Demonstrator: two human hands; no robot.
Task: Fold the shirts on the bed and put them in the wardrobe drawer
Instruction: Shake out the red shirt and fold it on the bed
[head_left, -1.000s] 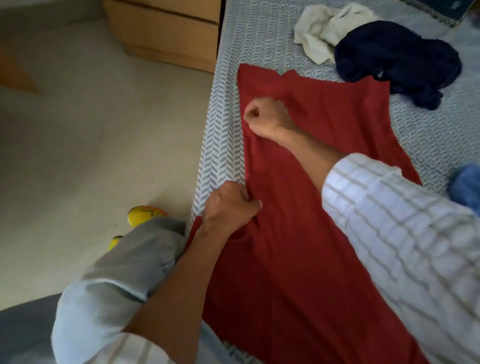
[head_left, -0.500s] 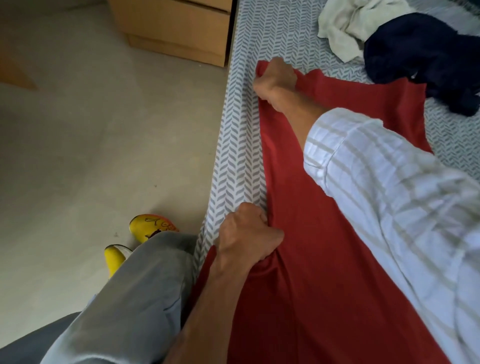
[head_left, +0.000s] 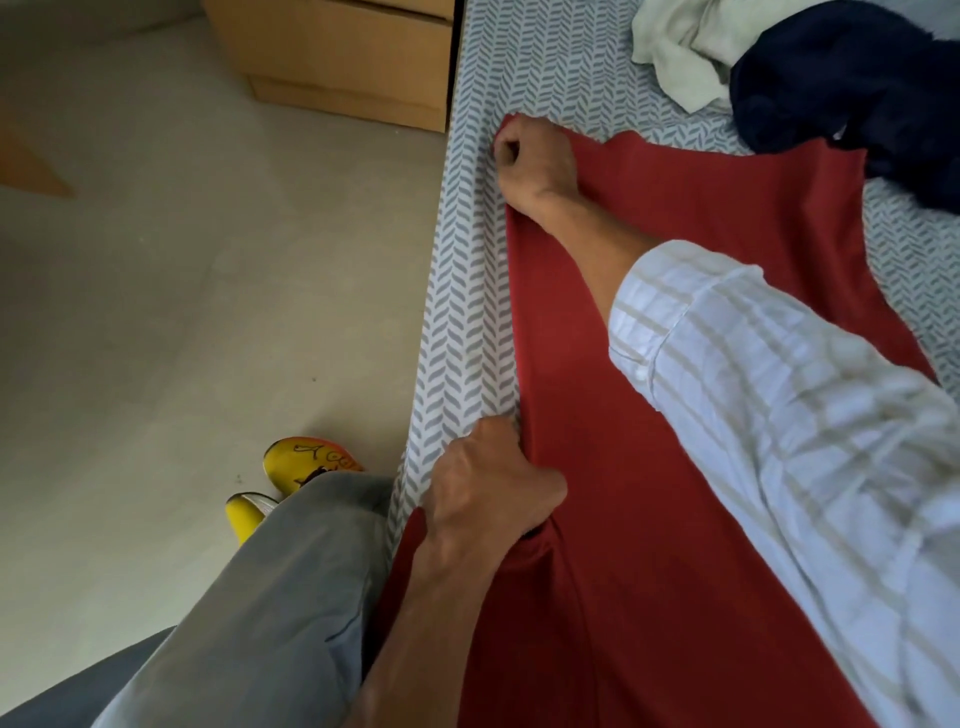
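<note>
You get soft, dim daylight from the upper right of the frame: bedsheet (head_left: 550, 67) and striped sleeve (head_left: 789, 415) read brightest. Floor (head_left: 182, 260) at left is flat and murky. Lower left corner falls into shadow. Wide-angle bend shows along the bed edge. Slight softness overall, no glare.

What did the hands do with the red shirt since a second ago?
The right hand slid up the red shirt along its left edge to the far corner, still pinching the cloth. The left hand kept gripping the near edge. The navy shirt and cream shirt stayed heaped.
</note>
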